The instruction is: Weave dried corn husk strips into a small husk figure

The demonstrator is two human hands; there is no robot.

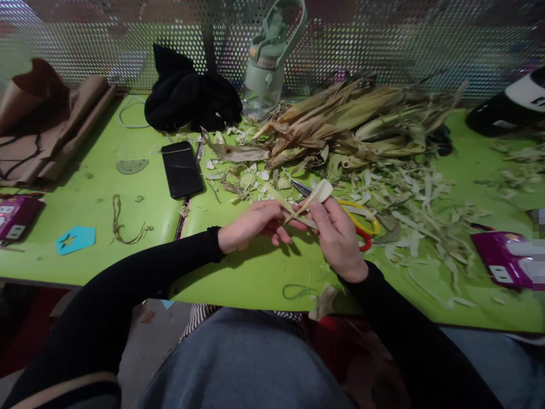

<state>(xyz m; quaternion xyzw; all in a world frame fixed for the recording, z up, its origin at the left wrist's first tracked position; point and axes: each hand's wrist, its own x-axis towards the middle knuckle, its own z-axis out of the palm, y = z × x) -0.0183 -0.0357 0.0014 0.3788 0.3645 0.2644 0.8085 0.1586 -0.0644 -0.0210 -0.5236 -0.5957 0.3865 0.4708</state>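
Note:
Pale corn husk strips cross each other between my two hands, above the green table. My left hand pinches the strips near the crossing with thumb and index finger, the other fingers loosely curled. On the other side, my right hand grips the strips between thumb and fingers, and a wide pale end sticks up past the thumb. Scissors with yellow and red handles lie just behind my right hand, their blades partly hidden by the husk. A heap of dried corn husks spreads out behind both hands.
Husk scraps litter the table. A black phone, a protractor and a blue pentagon piece lie left. Behind stand a green bottle and black cloth; purple packs sit at both sides.

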